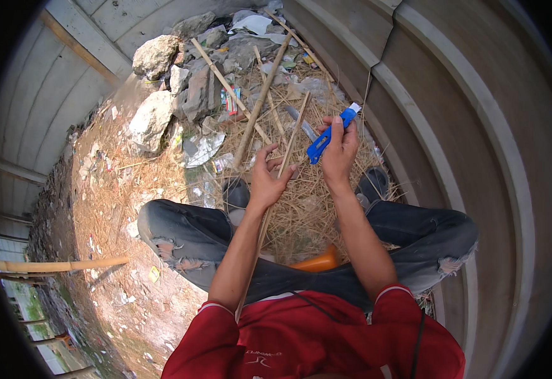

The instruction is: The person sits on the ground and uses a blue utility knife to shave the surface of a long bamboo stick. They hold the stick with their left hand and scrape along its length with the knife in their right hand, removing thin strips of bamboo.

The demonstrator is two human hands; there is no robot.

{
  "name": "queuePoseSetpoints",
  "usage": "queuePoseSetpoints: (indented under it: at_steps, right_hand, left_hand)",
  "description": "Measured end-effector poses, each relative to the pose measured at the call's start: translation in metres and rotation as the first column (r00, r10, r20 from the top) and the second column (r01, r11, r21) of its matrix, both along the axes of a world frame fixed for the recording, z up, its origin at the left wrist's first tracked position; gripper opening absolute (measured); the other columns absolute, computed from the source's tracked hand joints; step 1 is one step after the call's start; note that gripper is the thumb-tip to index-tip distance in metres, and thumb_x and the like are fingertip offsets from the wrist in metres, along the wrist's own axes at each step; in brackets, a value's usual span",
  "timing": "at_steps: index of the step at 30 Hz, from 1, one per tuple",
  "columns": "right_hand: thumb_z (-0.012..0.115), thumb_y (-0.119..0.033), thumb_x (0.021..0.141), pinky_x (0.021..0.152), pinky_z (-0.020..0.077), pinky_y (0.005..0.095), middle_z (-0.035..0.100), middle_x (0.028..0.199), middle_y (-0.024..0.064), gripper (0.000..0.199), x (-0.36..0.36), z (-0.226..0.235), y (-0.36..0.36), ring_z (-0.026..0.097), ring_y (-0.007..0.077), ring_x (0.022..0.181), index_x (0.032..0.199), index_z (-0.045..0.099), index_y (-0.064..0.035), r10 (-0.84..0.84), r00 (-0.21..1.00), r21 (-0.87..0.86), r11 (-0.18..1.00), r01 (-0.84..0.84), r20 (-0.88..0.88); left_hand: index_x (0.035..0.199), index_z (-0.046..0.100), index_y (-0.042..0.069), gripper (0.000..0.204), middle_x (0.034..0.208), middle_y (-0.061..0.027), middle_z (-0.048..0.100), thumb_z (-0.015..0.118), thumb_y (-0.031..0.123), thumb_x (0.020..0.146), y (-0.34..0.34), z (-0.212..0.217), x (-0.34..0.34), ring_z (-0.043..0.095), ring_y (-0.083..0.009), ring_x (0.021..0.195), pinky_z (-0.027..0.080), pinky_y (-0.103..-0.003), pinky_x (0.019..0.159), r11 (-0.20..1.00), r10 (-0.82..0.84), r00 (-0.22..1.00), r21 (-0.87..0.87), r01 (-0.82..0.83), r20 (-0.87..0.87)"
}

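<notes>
My left hand (268, 183) is curled loosely round a long, thin bamboo strip (296, 129), which passes between the thumb and fingers. The strip's lower part runs back along my left forearm to my red shirt; its upper end points away from me. In my right hand (340, 155) is a blue utility knife (320, 145), gripped along its body and tilted, with a pale end at the upper right. The knife is apart from the strip. Thin straw-like shavings (307, 202) cover the ground below both hands, between my crossed legs.
An orange object (319, 260) lies partly under my legs. Bamboo sticks (263, 104) lie ahead, beside large rocks (153, 120) and plastic litter (205, 150). A corrugated metal wall (453, 126) rises close on the right. Another bamboo pole (67, 264) juts in at left.
</notes>
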State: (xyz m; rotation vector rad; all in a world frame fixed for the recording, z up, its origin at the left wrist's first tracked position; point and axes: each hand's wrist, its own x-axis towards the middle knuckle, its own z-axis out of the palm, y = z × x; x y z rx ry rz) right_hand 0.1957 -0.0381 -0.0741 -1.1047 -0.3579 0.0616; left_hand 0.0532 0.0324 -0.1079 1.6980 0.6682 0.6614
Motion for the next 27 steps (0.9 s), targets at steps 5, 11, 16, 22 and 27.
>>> queuePoseSetpoints:
  at_steps: [5,11,16,22,27]
  right_hand:
    - [0.054,-0.027,0.102,0.055,0.0438,0.0251,0.054,0.073,0.0008,0.023,0.034,0.018,-0.028,0.050,0.0094,0.055,0.103,0.053,-0.0047,0.162,0.970,-0.115,0.976,-0.185,-0.180]
    - [0.039,-0.048,0.103,0.059,0.0410,0.0249,0.054,0.074,0.0015,0.050,0.036,-0.011,-0.029,0.052,0.0099,0.067,0.118,0.060,-0.0054,0.379,0.866,-0.344,0.806,-0.481,-0.325]
    - [0.047,-0.037,0.104,0.057,0.0400,0.0275,0.056,0.078,0.0042,0.036,0.021,-0.018,-0.015,0.047,0.0114,0.062,0.110,0.059,-0.0032,0.429,0.902,-0.512,0.763,-0.394,-0.055]
    - [0.056,-0.035,0.099,0.069,0.0460,0.0349,0.060,0.077,0.0104,0.035,-0.001,0.026,-0.024,0.057,0.0178,0.071,0.099,0.060,-0.0002,0.559,0.825,-0.577,0.650,-0.494,-0.077]
    - [0.064,-0.036,0.095,0.070,0.0468,0.0339,0.061,0.077,0.0084,0.036,0.013,0.027,-0.013,0.056,0.0161,0.072,0.102,0.061,-0.0007,0.517,0.856,-0.579,0.696,-0.426,-0.008]
  left_hand:
    - [0.119,0.061,-0.002,0.032,0.113,-0.0106,0.069,0.068,0.016,0.094,0.008,0.013,-0.003,0.066,-0.0156,0.099,0.057,-0.029,0.079,0.899,-0.153,0.987,-0.408,0.159,0.049]
    - [0.122,0.062,0.000,0.036,0.096,-0.0056,0.070,0.057,0.028,0.101,0.013,0.003,-0.004,0.067,-0.0114,0.080,0.051,-0.023,0.058,0.855,-0.186,0.970,-0.460,0.239,0.158]
    - [0.125,0.060,0.000,0.043,0.067,-0.0010,0.059,0.043,0.034,0.106,0.019,0.010,-0.009,0.055,-0.0092,0.052,0.041,-0.022,0.046,0.824,-0.223,0.961,-0.494,0.277,0.165]
    - [0.127,0.058,0.000,0.047,0.058,0.0009,0.050,0.039,0.038,0.107,0.029,0.025,-0.015,0.041,-0.0072,0.042,0.036,-0.021,0.043,0.884,-0.137,0.980,-0.427,0.187,0.146]
    - [0.128,0.058,0.001,0.047,0.055,0.0011,0.047,0.041,0.039,0.106,0.017,0.045,-0.012,0.038,-0.0064,0.039,0.033,-0.020,0.041,0.903,-0.121,0.980,-0.393,0.175,0.157]
